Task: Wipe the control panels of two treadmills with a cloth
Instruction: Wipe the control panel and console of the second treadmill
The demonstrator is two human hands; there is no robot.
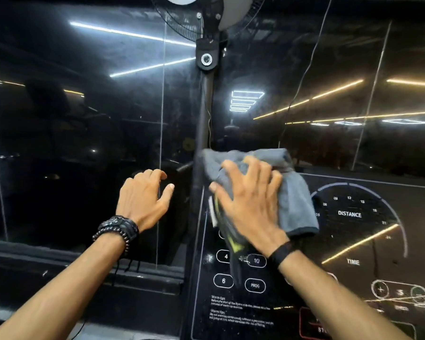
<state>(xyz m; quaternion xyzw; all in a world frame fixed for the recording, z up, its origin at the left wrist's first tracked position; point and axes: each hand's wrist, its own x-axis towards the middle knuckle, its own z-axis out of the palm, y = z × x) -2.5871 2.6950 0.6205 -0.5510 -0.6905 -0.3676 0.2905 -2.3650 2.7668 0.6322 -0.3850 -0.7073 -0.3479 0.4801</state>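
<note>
A grey cloth [295, 204] lies bunched on the upper left part of a black treadmill control panel [353, 241]. My right hand [250, 200] presses flat on the cloth with its fingers spread, and the cloth's edges stick out beyond them. The panel shows white markings: DISTANCE, TIME, number buttons and PROG. My left hand [142, 197] hovers to the left of the panel with loosely curled fingers and holds nothing. It wears dark bracelets at the wrist. Only one panel is in view.
A black fan pole [203, 133] rises just left of the panel, with a fan head [199, 11] at the top. Behind stands a glossy dark wall [84, 119] reflecting ceiling light strips. A dark ledge [84, 261] runs below my left hand.
</note>
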